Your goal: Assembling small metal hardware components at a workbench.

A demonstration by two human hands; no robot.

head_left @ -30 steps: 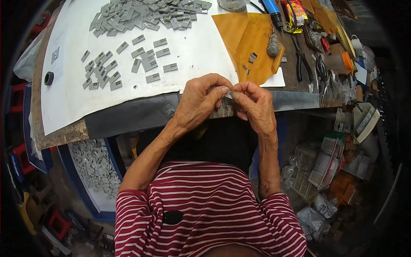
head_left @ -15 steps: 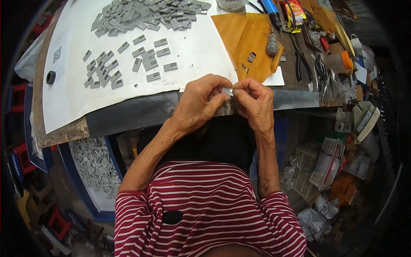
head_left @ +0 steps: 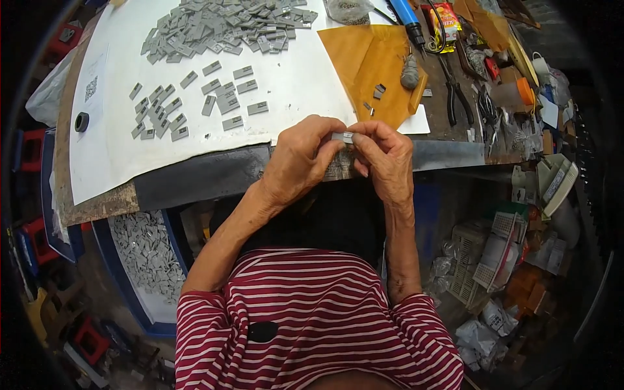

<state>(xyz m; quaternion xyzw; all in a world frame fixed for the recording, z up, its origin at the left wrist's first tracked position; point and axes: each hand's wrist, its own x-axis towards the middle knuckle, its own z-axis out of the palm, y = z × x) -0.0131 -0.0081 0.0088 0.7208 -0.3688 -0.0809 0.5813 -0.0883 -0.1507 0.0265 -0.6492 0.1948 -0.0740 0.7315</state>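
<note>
Fingers of left hand (head_left: 302,159) and right hand (head_left: 389,162) pinch one grey piece (head_left: 342,137).

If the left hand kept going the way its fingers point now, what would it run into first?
The left hand points rightward at the right hand. It would meet the small grey piece pinched between both hands' fingertips, then the right hand's fingers just behind; depth looks matched.

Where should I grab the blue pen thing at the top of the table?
Probably grip the blue tool around its fat round barrel, coming from above. It lies flat, and its thin dark tip points toward the yellow paper, so keep fingers off that end.
</note>
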